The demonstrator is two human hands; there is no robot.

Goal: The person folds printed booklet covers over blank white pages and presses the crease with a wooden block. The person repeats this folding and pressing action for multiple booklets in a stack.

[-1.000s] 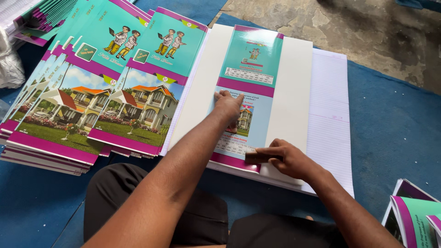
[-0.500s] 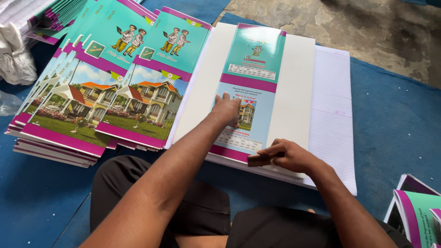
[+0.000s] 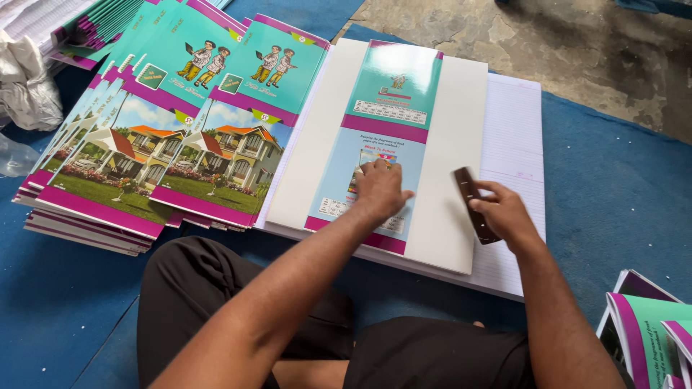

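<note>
Head view. One printed cover sheet [image 3: 393, 137] is being pressed flat on the white board [image 3: 461, 144] by the left hand [image 3: 378, 189], fingers spread. One dark flat tool [image 3: 476, 205] is being gripped by the right hand [image 3: 504, 212] at the board's right edge. Step judged: smoothing; a steady stroke is being called for next. Two fanned rows of covers [image 3: 180, 115] are lying left.

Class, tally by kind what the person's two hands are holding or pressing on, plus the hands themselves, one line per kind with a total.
Hands: 2 (left hand, right hand)
Dark flat tool in the right hand: 1
Printed cover strip under the left hand: 1
White board beneath the strip: 1
Total: 5
</note>
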